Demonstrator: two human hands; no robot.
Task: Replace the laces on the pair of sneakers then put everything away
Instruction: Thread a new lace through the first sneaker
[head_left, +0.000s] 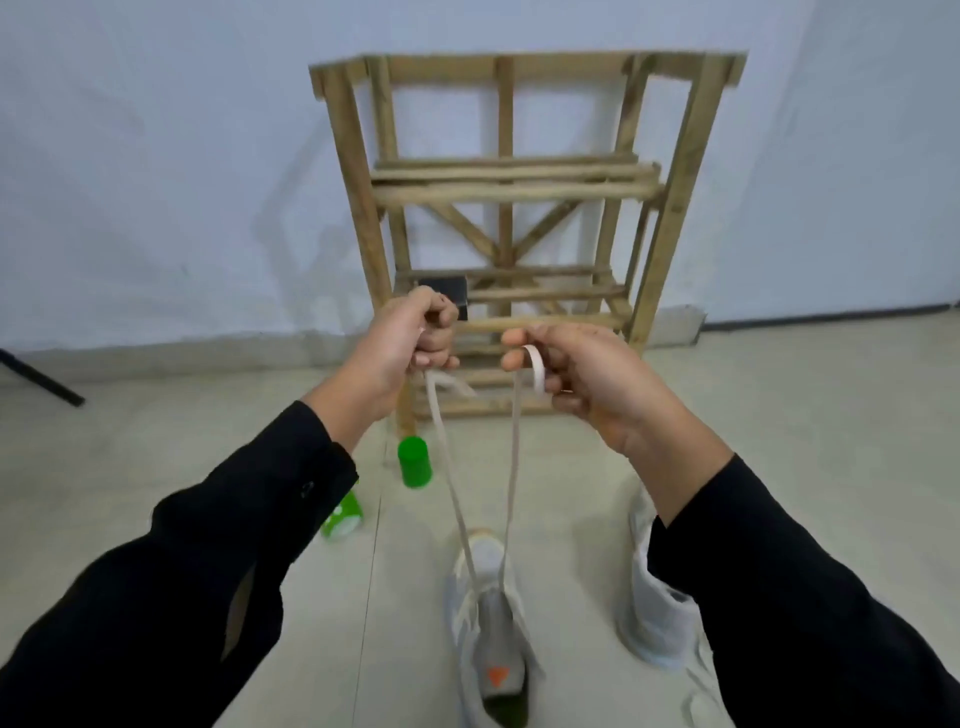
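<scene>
Above the pale grey sneaker: lacing.
My left hand and right hand grip the flat cream lace by its ends; next I'd level them.

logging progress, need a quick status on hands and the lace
Left hand and right hand each grip a lace end, held up taut. Lace runs into sneaker on floor. Green cup stands clear, left of the lace.

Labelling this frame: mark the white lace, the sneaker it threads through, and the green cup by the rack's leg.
white lace (511, 467), head view, middle of the right-hand strand.
sneaker (491, 623), head view, grey tongue.
green cup (414, 465), head view, side wall.
</scene>
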